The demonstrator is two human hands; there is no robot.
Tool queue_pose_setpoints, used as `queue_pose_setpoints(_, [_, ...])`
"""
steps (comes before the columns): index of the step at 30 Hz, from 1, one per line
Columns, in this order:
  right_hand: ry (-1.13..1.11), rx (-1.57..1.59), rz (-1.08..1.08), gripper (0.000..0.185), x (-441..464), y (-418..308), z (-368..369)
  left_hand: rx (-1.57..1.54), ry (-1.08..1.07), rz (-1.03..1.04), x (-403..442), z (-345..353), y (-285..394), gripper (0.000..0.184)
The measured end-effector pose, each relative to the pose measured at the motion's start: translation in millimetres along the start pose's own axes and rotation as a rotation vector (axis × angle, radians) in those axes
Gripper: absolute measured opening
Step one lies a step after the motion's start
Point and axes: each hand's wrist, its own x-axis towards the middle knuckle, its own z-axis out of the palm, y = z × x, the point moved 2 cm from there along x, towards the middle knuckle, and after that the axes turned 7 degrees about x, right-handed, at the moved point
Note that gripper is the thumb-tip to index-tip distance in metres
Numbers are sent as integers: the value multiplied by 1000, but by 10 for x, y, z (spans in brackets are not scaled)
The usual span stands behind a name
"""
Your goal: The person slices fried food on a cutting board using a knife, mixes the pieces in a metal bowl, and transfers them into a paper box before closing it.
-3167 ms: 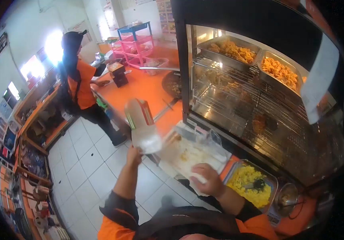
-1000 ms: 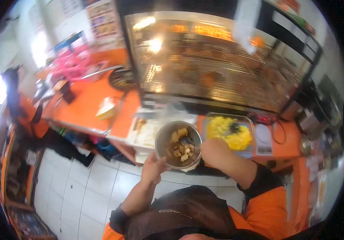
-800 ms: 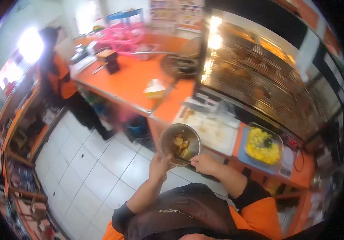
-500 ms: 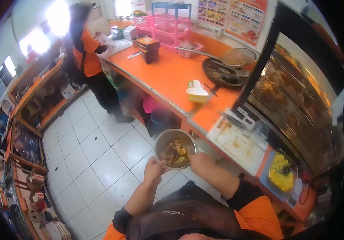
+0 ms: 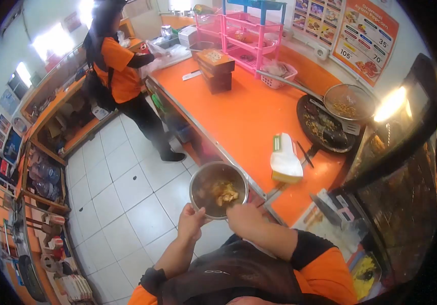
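Observation:
A round metal bowl (image 5: 198,179) is in front of my body, tilted a little, above the tiled floor. Coated brown-yellow pieces of food (image 5: 225,193) lie in it, toward its right side. My left hand (image 5: 193,222) is closed on the bowl's near left rim, thumb on the edge. My right hand (image 5: 242,217) is curled at the near right rim, its fingers partly hidden and slightly blurred. Whatever it may hold does not show.
The orange counter (image 5: 249,122) bears a tissue pack (image 5: 286,161), a dark pan (image 5: 325,129), a strainer (image 5: 349,101) and stacked boxes (image 5: 216,71). A glass display case (image 5: 396,203) stands at right. A co-worker (image 5: 119,71) stands at far left by the counter.
My view has turned, so the counter sits lower and farther right. The food pieces have shifted in the bowl. My right hand has moved closer to the bowl's near edge.

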Motion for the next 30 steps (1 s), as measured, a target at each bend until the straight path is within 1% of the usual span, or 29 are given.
queue_pose_setpoints(1, [28,14,16,17,174,58,-77,-3,-15,-4,70,35,56,14])
queue_pose_setpoints(4, [218,59,78,17,371,233,-443,7,-10,-24,280,138,283,14])
queue_pose_setpoints(6, [70,-9,37,18,554,373,-241,-31,-10,-15,412,184,368,12])
queue_pose_setpoints(7, [9,-44,20,20,629,387,-258,-45,-20,-2,505,211,435,11])
queue_pose_setpoints(8, [59,-29,44,18,602,434,-388,-19,-31,-3,607,216,489,11])
queue_pose_setpoints(10, [153,-1,98,21,436,382,-862,32,-54,-12,785,212,547,11])
queue_pose_setpoints(13, [-119,169,238,21,631,511,-902,74,-114,5,950,427,708,10])
queue_pose_setpoints(16, [267,130,248,21,603,405,-804,36,-228,-9,1269,628,747,12])
queue_pose_setpoints(17, [200,51,271,22,527,365,-882,62,-273,-25,1358,685,790,12])
queue_pose_setpoints(20, [207,51,423,17,750,564,-731,108,-404,-95,1500,914,842,11])
queue_pose_setpoints(22, [357,12,486,16,627,634,-910,119,-486,-136,1558,1129,942,10])
queue_pose_setpoints(23, [429,-19,510,16,570,699,-1046,136,-557,-75,1628,1190,920,10])
queue_pose_setpoints(26, [561,-43,745,18,336,959,-1240,238,-632,-49,1813,1389,890,10])
queue_pose_setpoints(27, [392,8,788,18,294,998,-1238,248,-642,-37,1832,1477,888,9])
queue_pose_setpoints(30, [558,169,823,19,127,1008,-1082,254,-706,84,1787,1767,883,9])
